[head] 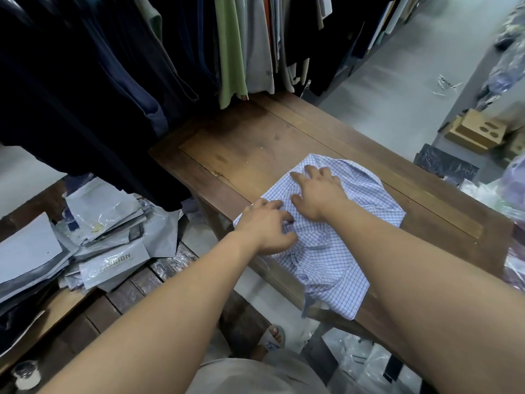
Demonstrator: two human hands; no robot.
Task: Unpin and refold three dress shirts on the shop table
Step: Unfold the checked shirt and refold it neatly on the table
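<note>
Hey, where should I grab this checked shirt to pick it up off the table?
Take the checked shirt by its near end, which overhangs the table edge, coming from below on your side: the cloth is free there, flat against wood elsewhere.

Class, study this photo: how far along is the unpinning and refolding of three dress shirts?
Done: no refolded shirt shows on the table. In hand: one rumpled checked shirt, the left hand gripping its cloth, the right hand pressing on it. Left: finishing this one; two other shirts are not in view.
</note>
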